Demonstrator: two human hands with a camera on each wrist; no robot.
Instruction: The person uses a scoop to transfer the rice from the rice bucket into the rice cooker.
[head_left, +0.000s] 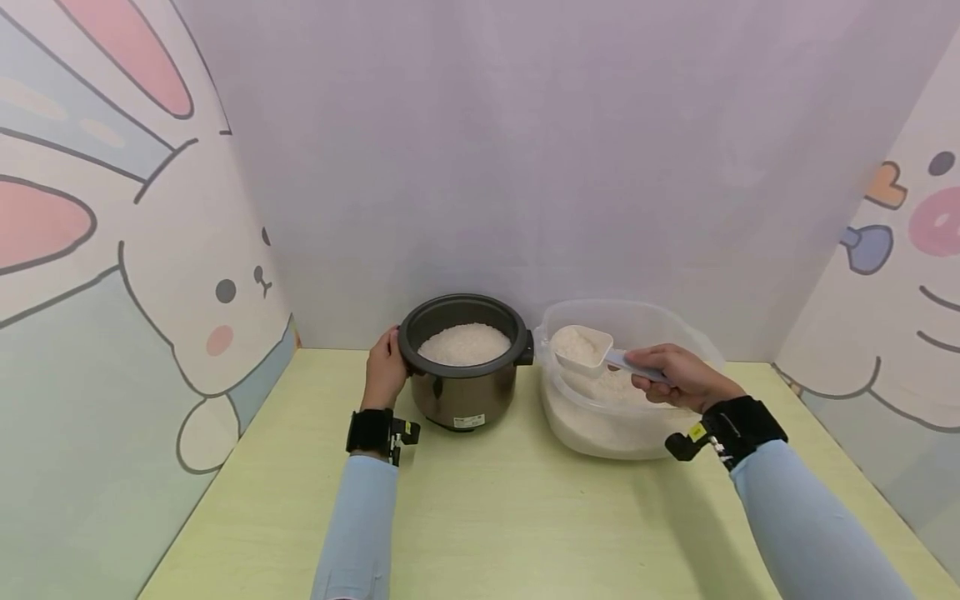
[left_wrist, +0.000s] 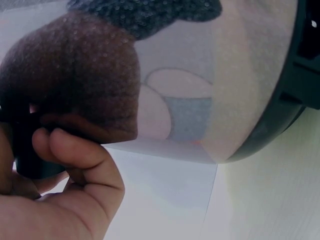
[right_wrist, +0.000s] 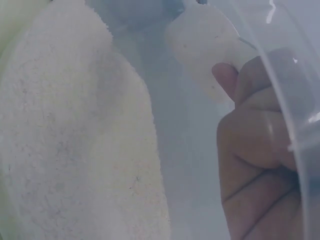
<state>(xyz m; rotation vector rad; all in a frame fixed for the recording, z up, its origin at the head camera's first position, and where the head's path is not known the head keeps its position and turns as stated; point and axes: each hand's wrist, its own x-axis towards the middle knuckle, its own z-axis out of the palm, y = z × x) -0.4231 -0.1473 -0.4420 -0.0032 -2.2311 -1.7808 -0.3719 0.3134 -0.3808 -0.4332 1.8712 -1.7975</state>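
At the left of the dark rice cooker (head_left: 462, 392), my left hand (head_left: 385, 371) grips its side handle; in the left wrist view the fingers curl round the black handle (left_wrist: 37, 150) beside the shiny body. White rice (head_left: 467, 344) lies inside the lidless cooker. My right hand (head_left: 686, 377) holds a measuring scoop (head_left: 585, 367) by its grey handle (head_left: 633, 363). The scoop is heaped with rice and sits level over the left part of a clear plastic bin (head_left: 558, 417). More rice (right_wrist: 85, 135) fills the bin's lower part, seen through its wall in the right wrist view.
Cooker and bin stand side by side on a pale yellow-green table (head_left: 510, 525), with a narrow gap between them. A plain curtain (head_left: 510, 167) hangs close behind. Cartoon-printed panels (head_left: 217, 325) flank the table on both sides.
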